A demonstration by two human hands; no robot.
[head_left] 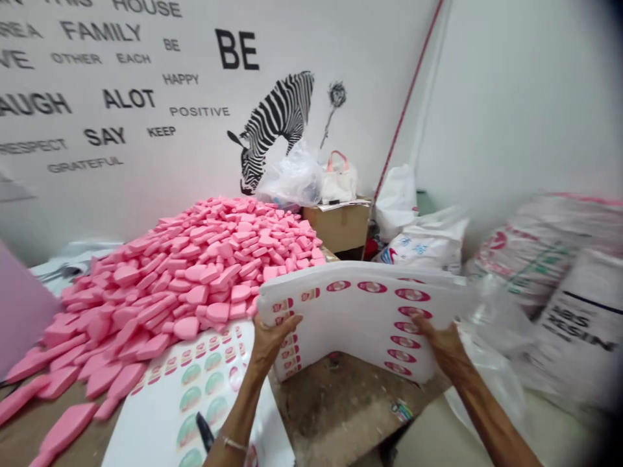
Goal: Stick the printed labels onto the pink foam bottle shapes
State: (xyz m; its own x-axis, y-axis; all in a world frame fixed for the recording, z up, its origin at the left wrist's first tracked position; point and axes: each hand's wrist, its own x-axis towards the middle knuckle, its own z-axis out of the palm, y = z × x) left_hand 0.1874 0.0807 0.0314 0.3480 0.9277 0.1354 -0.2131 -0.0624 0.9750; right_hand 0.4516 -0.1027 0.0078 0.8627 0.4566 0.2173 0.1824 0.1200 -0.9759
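Note:
A stack of white sticker sheets [348, 327] stands bent upright above the table, with oval pink stickers and small label stickers along its edges. My left hand [269, 340] is closed on the stack's left edge, thumb across the front. On the right edge, my right hand [442, 344] grips the same stack with the thumb in front. Under my left forearm lies another sticker sheet [139, 425], printed with round green stickers and small labels. A black, pen-like object [205, 432] rests on it, partly hidden by the forearm.
A large heap of pink paddle-shaped pieces [195, 266] covers the brown table [335, 415] at left and back. Behind stand a cardboard box [338, 227], a white handbag [339, 185] and a clear plastic bag [294, 175]. Several white sacks [574, 324] stand at right.

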